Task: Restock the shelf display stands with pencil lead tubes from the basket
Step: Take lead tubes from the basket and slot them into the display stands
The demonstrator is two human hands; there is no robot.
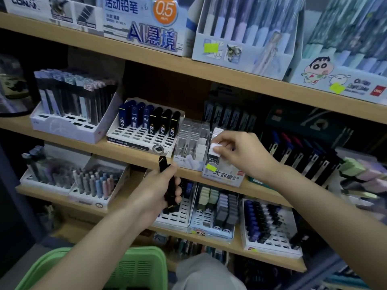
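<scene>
My right hand (238, 152) pinches the white cap of a lead tube (214, 158) marked 100, which stands in a clear display stand (225, 177) with a yellow sticker on the middle shelf. My left hand (165, 186) grips a few black lead tubes (164, 164) in front of the shelf edge, their tops sticking up above the fist. A green basket (134, 266) sits below my left forearm at the bottom of the view; its contents are hidden.
On the middle shelf stands a white slotted stand (144, 139) with blue and black lead cases at its back, and a clear divided stand (191, 143) next to it. More stands with pens and leads fill the lower shelf (217, 218). Pencil boxes line the top shelf.
</scene>
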